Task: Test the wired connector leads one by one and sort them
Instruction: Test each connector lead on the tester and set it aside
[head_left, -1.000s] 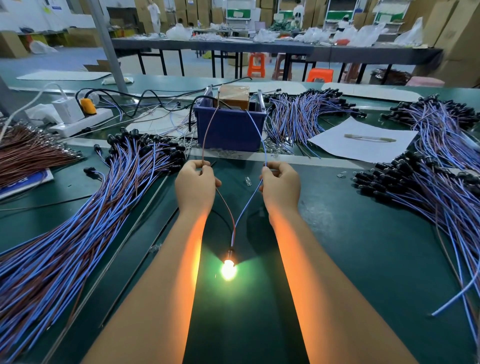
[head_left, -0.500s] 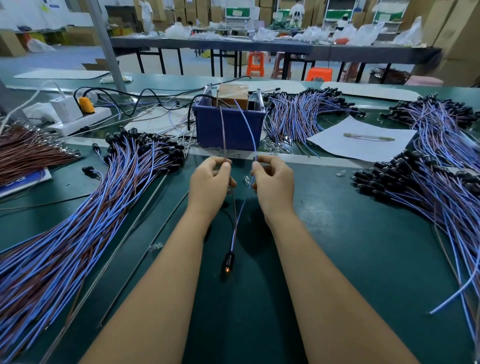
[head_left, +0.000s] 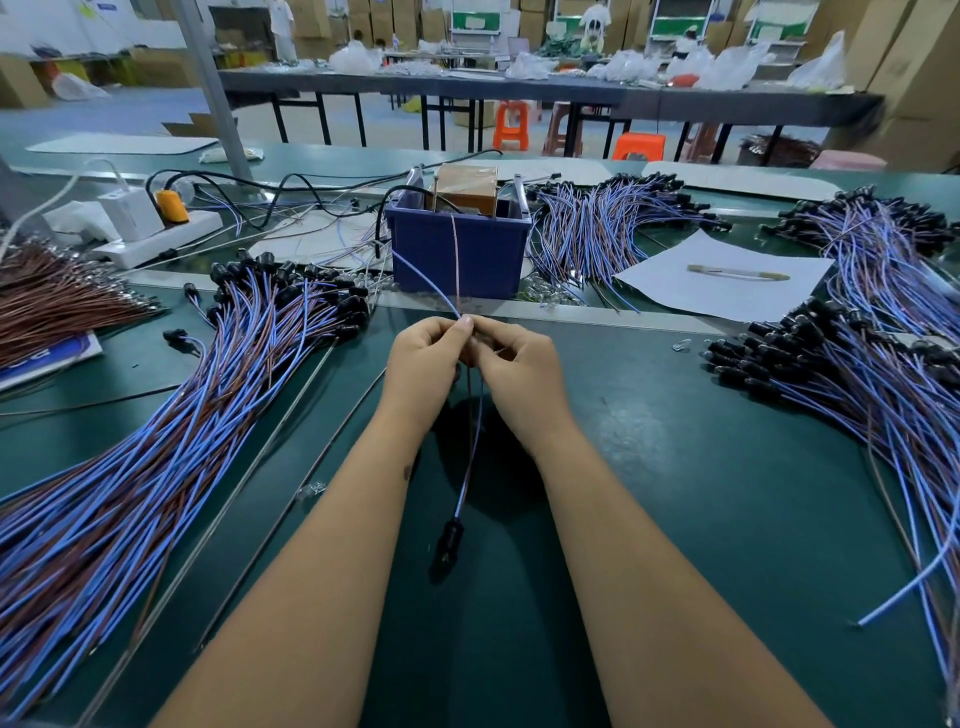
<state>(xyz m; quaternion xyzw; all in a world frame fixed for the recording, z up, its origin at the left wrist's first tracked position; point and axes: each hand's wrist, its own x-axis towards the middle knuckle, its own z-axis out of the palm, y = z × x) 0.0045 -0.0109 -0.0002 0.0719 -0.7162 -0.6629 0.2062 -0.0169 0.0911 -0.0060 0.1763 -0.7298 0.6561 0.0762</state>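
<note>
Both hands meeting over the green counter (head_left: 675, 467). My left hand (head_left: 423, 366) and right hand (head_left: 519, 371) are pinching the same lead (head_left: 470, 467) between thumb and fingertips, grips narrow and touching at the top. Its blue and brown free ends are sticking up past my fingers toward the blue bin (head_left: 457, 254); the two wires are hanging down between my wrists to the black connector (head_left: 449, 540), which is lying just above or on the counter, cannot tell which. Its lamp is reading dark.

Judging this as gathering the two wires together for sorting.

Risks from here:
- Untested bundle (head_left: 156, 441) is lying near on my left, another heap (head_left: 857, 374) on my right; dropping this one into the wrong heap is undoing the test.
- Dangling connector could be snagging the thin rods (head_left: 291, 415) lying by my left forearm.
- Bare ends are sitting close together; touching them across the bin contacts could be shorting.
</note>
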